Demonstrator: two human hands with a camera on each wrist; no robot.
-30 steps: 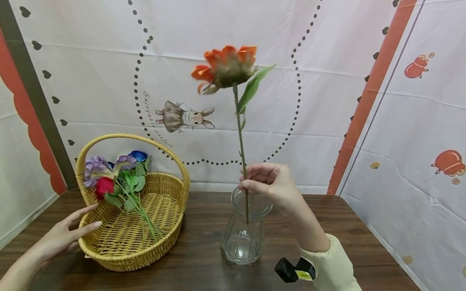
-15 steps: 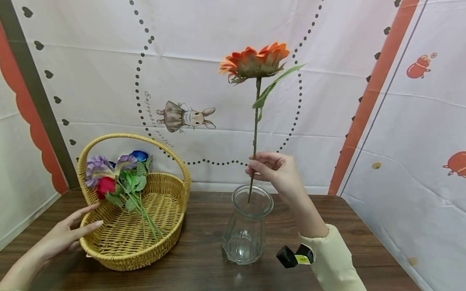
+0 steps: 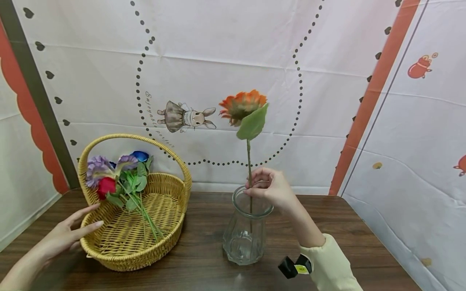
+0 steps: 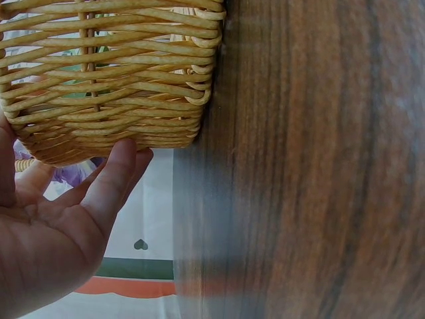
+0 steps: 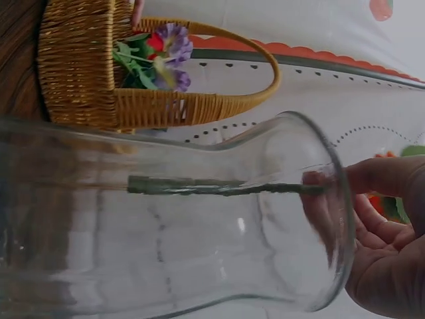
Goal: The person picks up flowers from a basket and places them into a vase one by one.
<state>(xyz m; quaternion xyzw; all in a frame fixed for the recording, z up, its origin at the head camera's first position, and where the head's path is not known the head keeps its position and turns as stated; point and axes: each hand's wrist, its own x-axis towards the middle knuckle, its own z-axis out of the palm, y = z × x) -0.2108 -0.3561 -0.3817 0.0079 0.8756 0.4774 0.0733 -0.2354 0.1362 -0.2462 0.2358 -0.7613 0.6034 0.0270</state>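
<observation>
In the head view my right hand (image 3: 273,189) pinches an artificial orange flower (image 3: 243,104) by its thin green stem, just over the mouth of a clear glass vase (image 3: 243,242). A broad leaf hangs below the bloom, facing me. The right wrist view shows the lower stem (image 5: 199,187) inside the glass, its end above the vase bottom. My left hand (image 3: 65,232) holds the near-left rim of a yellow wicker basket (image 3: 174,226), thumb over the rim. In the left wrist view other fingers (image 4: 114,179) touch the outer weave.
Inside the basket lie a red rose (image 3: 106,186), purple flowers (image 3: 97,169) and a blue flower (image 3: 140,156), stems toward me. Its tall handle (image 3: 125,136) arches over them. A printed cloth (image 3: 225,24) hangs behind the dark wooden table (image 3: 204,258).
The orange flower first rose and shifted right, then came down, its stem going deeper into the vase. It has turned so its leaf faces me. The left hand stays on the basket.
</observation>
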